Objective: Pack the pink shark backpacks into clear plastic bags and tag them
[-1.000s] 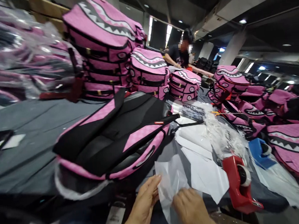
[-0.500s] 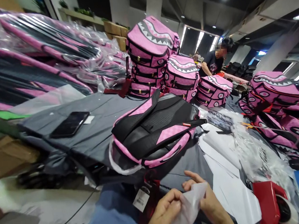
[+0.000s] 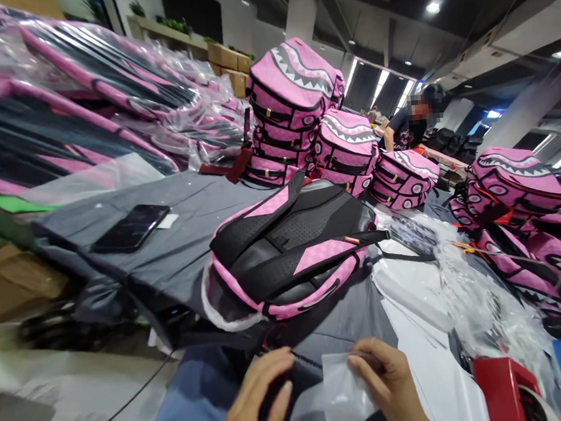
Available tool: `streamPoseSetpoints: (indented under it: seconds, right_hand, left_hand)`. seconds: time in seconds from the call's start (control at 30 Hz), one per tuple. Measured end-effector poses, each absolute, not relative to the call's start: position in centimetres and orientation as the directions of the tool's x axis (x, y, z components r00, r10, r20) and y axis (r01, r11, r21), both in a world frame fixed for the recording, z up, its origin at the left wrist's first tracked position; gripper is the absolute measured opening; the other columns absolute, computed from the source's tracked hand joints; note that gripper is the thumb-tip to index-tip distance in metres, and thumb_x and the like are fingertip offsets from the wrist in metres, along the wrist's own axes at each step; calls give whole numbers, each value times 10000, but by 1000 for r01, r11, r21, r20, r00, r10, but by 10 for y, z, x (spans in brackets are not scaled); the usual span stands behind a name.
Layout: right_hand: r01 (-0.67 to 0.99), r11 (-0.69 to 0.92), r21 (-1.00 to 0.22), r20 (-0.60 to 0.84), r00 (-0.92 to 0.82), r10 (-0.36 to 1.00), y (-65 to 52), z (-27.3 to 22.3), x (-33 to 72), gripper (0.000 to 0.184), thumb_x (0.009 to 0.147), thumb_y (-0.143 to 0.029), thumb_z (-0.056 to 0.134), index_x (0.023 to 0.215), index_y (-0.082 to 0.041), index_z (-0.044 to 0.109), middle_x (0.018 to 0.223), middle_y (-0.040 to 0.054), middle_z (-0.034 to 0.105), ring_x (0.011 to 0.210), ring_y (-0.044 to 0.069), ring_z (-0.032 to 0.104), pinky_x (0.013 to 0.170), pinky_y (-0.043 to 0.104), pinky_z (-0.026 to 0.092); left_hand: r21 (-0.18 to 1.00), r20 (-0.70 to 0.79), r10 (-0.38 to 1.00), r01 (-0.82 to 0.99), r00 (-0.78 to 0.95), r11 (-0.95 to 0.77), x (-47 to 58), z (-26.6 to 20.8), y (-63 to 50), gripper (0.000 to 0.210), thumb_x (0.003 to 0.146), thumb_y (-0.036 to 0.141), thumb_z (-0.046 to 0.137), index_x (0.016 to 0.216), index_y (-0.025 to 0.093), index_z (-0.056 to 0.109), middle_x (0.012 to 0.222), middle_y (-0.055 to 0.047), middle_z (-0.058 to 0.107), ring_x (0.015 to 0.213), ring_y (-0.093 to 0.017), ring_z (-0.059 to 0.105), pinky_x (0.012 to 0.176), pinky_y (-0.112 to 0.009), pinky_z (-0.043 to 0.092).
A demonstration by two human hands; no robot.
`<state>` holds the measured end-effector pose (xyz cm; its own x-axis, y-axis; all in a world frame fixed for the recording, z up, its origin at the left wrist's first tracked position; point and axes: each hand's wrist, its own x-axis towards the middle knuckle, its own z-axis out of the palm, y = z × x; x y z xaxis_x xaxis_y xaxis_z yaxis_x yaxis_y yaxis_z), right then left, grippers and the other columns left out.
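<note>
My right hand [image 3: 391,381] pinches the edge of a small translucent plastic bag [image 3: 343,398] near the front of the table. Beside it, my left hand [image 3: 258,402] holds nothing that I can see; its thumb and fingers are curved and apart. A pink and black backpack [image 3: 293,242] lies just beyond both hands, its straps and padded back facing up. A strip of white wrapping [image 3: 215,314] sticks out from its left end. A dark red cord [image 3: 274,335] shows at the backpack's near side, partly hidden behind my left hand.
Pink backpacks with shark mouths [image 3: 294,85] stand stacked behind, more [image 3: 518,180] at right. Plastic-wrapped ones [image 3: 102,82] are piled left. A phone [image 3: 132,227] lies on the grey cloth. White sheets [image 3: 425,348], a red tape dispenser [image 3: 504,381] and a person [image 3: 403,127] are at right.
My left hand has let go of the plastic bag and moved left, opening. My right hand keeps the bag, which now hangs flatter. The tag with a barcode label has gone out of sight.
</note>
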<state>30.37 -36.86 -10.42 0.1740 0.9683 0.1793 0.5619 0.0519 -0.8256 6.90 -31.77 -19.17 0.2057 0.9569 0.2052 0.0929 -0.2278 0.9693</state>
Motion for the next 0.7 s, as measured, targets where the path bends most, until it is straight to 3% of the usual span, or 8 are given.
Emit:
streamPoseSetpoints:
  seconds: [0.1,0.17,0.23,0.3,0.37,0.43,0.57,0.7]
  right_hand:
    - [649,50,-759,-88,-178,980,-361,-85,311,249,912,-416,683,812,-203,764,677,5,670,593,134,558,552,214,411]
    - [641,23,-767,-307,-400,864,-350,-80,313,202,878,-391,716,810,-209,769,648,-20,652,583,121,555,548,195,397]
    - [627,-6,-779,-417,-512,751,-335,-81,312,195,860,-374,707,789,-198,754,620,-34,618,554,107,535,532,182,385]
    - [617,-24,-786,-410,-492,768,-318,-85,309,201,874,-339,645,778,-185,731,613,-38,592,531,96,506,516,177,373]
    - [618,-3,-786,-314,-394,864,-301,-88,305,198,885,-293,591,787,-178,718,618,-36,586,531,94,480,507,179,354]
    - [668,79,-740,-199,-329,923,-285,-92,296,168,867,-249,596,782,-184,726,637,-28,614,555,104,492,523,191,342]
    - [836,276,-474,-139,-380,914,-259,-114,266,138,751,-159,655,719,-240,762,668,-14,698,612,159,585,571,236,343]
    - [861,204,-466,-63,-263,963,-247,-145,235,169,699,-120,635,707,-226,768,631,2,693,588,167,578,546,243,336]
  left_hand:
    - [938,189,982,296,-7,-179,68,-203,-288,522,828,632,625,1189,260,687,1217,-104,715,1161,-323,646,1063,-510,496]
    - [932,109,993,351,-34,-90,79,-205,-271,618,756,737,592,1079,223,708,1101,-132,737,1113,-381,648,1038,-595,465]
    - [933,40,999,359,-1,-37,90,-205,-260,628,725,798,538,895,225,730,973,-134,754,1045,-401,660,1025,-606,434]
    - [941,12,1000,339,16,-16,93,-203,-256,637,709,843,498,717,244,714,825,-110,758,924,-366,685,971,-541,462]
    - [958,-32,998,286,49,16,87,-198,-257,661,680,883,503,611,248,673,654,-63,715,729,-285,675,804,-417,512]
    - [980,-107,990,179,92,89,73,-190,-260,694,638,916,540,592,233,655,553,-22,640,595,-218,603,646,-326,479]
    - [984,-169,978,-28,123,174,58,-167,-267,697,667,899,587,653,210,687,634,-2,618,639,-169,541,628,-264,445]
    - [979,-142,958,-107,249,173,67,-164,-283,645,765,853,543,720,226,688,683,0,614,670,-178,589,656,-271,514]
